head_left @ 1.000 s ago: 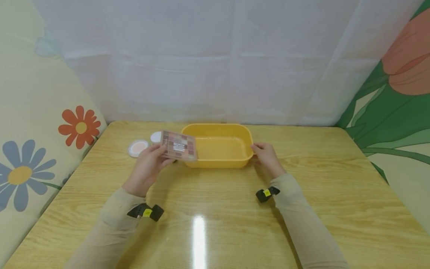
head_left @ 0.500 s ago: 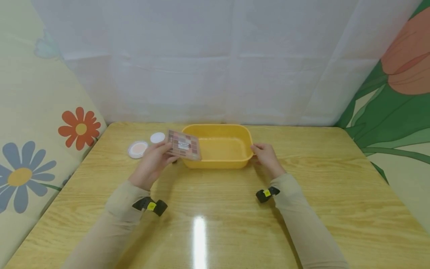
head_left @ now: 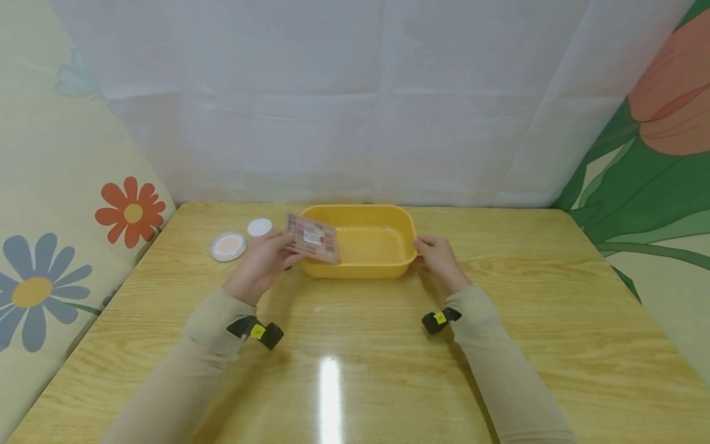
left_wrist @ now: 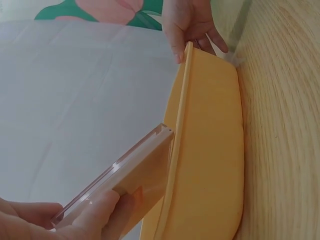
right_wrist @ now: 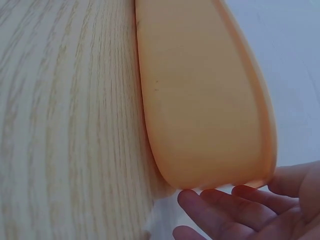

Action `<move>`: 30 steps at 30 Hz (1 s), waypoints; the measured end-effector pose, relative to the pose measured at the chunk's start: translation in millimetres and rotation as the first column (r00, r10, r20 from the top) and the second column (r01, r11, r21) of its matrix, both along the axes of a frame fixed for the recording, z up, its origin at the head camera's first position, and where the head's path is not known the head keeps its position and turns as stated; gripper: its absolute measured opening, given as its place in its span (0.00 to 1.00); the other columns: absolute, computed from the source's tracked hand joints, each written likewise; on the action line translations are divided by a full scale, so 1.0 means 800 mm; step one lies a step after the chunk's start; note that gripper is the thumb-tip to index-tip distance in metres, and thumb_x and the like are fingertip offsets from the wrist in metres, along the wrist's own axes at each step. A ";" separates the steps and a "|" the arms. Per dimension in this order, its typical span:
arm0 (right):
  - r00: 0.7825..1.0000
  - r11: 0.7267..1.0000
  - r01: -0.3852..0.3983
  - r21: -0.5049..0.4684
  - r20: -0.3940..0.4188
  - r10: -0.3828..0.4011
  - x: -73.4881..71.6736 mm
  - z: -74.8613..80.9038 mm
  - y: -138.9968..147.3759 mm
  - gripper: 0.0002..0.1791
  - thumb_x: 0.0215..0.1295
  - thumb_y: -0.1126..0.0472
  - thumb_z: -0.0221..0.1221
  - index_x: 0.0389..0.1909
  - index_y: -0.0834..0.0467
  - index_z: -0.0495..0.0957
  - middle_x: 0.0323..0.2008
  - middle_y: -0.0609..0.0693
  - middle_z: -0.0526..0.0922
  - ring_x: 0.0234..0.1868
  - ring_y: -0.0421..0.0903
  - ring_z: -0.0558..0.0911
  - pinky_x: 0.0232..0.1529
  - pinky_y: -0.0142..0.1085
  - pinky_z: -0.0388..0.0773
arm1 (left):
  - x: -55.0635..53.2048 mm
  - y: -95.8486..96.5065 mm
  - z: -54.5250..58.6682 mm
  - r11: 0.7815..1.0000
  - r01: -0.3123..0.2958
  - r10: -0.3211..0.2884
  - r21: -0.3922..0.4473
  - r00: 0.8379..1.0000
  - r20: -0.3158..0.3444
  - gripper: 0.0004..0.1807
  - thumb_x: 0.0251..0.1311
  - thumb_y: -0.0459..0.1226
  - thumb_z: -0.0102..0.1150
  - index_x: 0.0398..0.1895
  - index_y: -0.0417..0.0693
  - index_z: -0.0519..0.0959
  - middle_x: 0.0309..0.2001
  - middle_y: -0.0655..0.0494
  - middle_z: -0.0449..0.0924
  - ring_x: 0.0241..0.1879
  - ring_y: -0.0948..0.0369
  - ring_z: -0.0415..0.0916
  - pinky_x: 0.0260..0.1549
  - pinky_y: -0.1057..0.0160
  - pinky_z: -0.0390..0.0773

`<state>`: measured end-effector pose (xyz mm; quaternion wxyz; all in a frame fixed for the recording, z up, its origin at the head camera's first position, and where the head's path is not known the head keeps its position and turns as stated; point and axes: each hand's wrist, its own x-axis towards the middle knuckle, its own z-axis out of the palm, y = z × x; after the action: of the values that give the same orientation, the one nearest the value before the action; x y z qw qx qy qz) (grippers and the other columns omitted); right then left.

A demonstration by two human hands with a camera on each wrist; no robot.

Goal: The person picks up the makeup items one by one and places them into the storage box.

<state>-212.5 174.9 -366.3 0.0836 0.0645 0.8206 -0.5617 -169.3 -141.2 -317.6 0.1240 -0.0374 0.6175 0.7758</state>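
My left hand [head_left: 259, 264] pinches a flat eyeshadow palette [head_left: 316, 239] with many brown and pink squares, tilted over the left end of a yellow plastic basin [head_left: 383, 270]. In the left wrist view the palette [left_wrist: 145, 175] has a clear lid, and its far corner is at the basin's rim [left_wrist: 181, 110]; whether they touch I cannot tell. At the basin's right end my right hand [head_left: 441, 259] grips the rim, thumb on top. The right wrist view has its fingers [right_wrist: 240, 207] against the basin's outer wall [right_wrist: 200, 100].
Left of the basin lie a round compact [head_left: 228, 246] with a pinkish centre and a white round disc [head_left: 259, 227]. Behind my left fingers a small dark item is mostly hidden. The wooden table [head_left: 383, 345] ends at a white cloth backdrop [head_left: 355, 123].
My left hand has carried the palette rightward, further over the basin, and the white disc behind it shows more fully. The right hand and the basin stay where they were.
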 end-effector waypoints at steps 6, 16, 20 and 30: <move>1.000 1.000 -0.019 -0.016 -0.011 0.019 0.000 -0.002 0.000 0.23 0.76 0.59 0.45 0.61 0.73 0.70 0.55 0.68 0.77 0.34 0.39 0.80 0.38 0.38 0.78 | -0.006 0.005 0.004 0.999 0.028 -0.029 0.030 0.999 0.037 0.25 0.76 0.32 0.31 0.72 0.27 0.50 0.68 0.30 0.57 0.49 0.59 0.72 0.53 0.70 0.74; 0.999 1.000 -0.031 -0.003 -0.023 0.031 0.001 -0.002 0.002 0.23 0.77 0.59 0.45 0.61 0.74 0.70 0.55 0.69 0.76 0.39 0.48 0.82 0.38 0.38 0.78 | -0.018 0.017 0.006 0.993 0.016 -0.028 0.114 0.995 0.100 0.25 0.76 0.30 0.31 0.72 0.26 0.49 0.69 0.29 0.54 0.61 0.50 0.66 0.53 0.69 0.74; 0.999 1.000 -0.030 -0.005 -0.025 0.030 0.001 -0.001 0.002 0.23 0.77 0.60 0.45 0.60 0.74 0.70 0.55 0.69 0.76 0.37 0.45 0.81 0.39 0.39 0.78 | -0.023 0.024 0.009 0.988 -0.008 -0.014 0.155 0.991 0.134 0.26 0.76 0.30 0.31 0.73 0.28 0.46 0.71 0.31 0.52 0.69 0.48 0.56 0.56 0.68 0.71; 1.000 1.000 -0.017 0.004 -0.020 0.017 0.000 -0.003 0.003 0.22 0.76 0.60 0.46 0.59 0.74 0.71 0.54 0.68 0.76 0.40 0.48 0.80 0.40 0.40 0.79 | -0.038 0.045 0.018 0.982 -0.050 0.016 0.181 0.983 0.185 0.28 0.74 0.29 0.36 0.74 0.31 0.46 0.72 0.34 0.52 0.69 0.48 0.57 0.61 0.62 0.67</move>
<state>-212.2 177.7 -368.9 0.0800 0.0520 0.8231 -0.5598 -200.0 -105.6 -303.5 0.1702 -0.1072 0.5282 0.8249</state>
